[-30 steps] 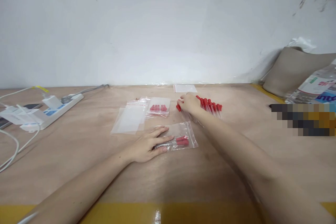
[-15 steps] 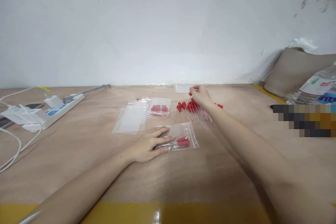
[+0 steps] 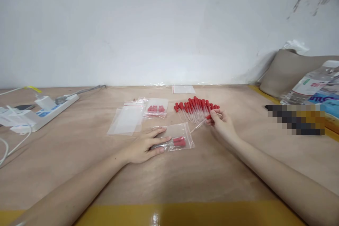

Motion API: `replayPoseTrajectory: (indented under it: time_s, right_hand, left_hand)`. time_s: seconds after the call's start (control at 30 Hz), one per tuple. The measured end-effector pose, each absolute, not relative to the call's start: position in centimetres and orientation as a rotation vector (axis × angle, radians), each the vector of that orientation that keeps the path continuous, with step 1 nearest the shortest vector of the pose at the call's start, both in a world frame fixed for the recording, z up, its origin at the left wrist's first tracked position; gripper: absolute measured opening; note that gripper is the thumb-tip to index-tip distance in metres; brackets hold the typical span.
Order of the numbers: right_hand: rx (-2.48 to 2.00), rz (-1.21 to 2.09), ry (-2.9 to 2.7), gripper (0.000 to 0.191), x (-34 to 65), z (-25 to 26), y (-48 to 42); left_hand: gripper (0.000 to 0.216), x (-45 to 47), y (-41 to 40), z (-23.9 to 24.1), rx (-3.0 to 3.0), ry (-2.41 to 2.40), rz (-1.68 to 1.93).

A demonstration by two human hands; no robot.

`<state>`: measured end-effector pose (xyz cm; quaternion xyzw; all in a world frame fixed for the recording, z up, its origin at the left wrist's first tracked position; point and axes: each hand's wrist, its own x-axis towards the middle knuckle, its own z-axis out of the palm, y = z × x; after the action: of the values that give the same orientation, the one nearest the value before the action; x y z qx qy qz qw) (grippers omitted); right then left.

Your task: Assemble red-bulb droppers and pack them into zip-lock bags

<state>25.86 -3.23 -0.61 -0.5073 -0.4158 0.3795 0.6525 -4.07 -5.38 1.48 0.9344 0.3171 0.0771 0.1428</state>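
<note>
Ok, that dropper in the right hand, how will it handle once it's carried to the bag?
The dropper looks thin and clear, so it is probably light and possibly breakable. The right hand pinches it at the red bulb, which likely gives under pressure. Being round and slim, it may roll if set on the table.

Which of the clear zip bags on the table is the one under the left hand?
The nearest bag, holding a few red-capped droppers; the left hand presses its left end. The filled bag and empty bags lie farther back, untouched.
</note>
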Motion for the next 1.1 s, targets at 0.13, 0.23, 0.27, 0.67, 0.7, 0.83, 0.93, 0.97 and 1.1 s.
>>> replayPoseTrajectory:
  time_s: [0.13, 0.23, 0.27, 0.67, 0.7, 0.83, 0.93, 0.97, 1.1]
  right_hand:
    - [-1.092, 0.973, -0.878, 0.043, 24.6, -0.8, -3.5]
    - [-1.056, 1.100, -0.888, 0.045, 23.6, -0.8, -4.2]
    - [-1.050, 1.152, -0.909, 0.045, 23.4, -0.8, -4.5]
    - [-1.217, 1.002, -1.548, 0.025, 23.1, -1.2, -5.0]
    - [-1.225, 0.965, -1.572, 0.023, 22.9, -1.3, -4.9]
    - [-1.228, 0.878, -1.640, 0.016, 21.7, -1.1, -5.0]
    - [-1.148, 1.056, -1.689, 0.016, 21.1, -0.8, -5.4]
    - [-1.109, 1.146, -1.695, 0.018, 21.0, -0.7, -5.6]
    - [-1.157, 1.179, -1.681, 0.021, 21.9, -0.2, -5.3]
  left_hand:
    - [0.042, -4.0, -5.4, 1.5, 2.698, 0.930, 0.195]
    - [0.047, -3.9, -5.5, 1.5, 2.684, 0.955, 0.214]
    - [0.050, -3.9, -5.5, 1.5, 2.676, 0.964, 0.227]
    - [0.057, -3.8, -5.6, 1.5, 2.669, 0.979, 0.266]
    - [0.057, -3.8, -5.6, 1.5, 2.670, 0.980, 0.268]
    - [0.057, -3.8, -5.6, 1.5, 2.683, 0.970, 0.279]
    - [0.057, -3.7, -5.6, 1.5, 2.688, 0.972, 0.270]
    - [0.056, -3.7, -5.6, 1.5, 2.687, 0.974, 0.263]
    - [0.056, -3.8, -5.5, 1.5, 2.691, 0.978, 0.253]
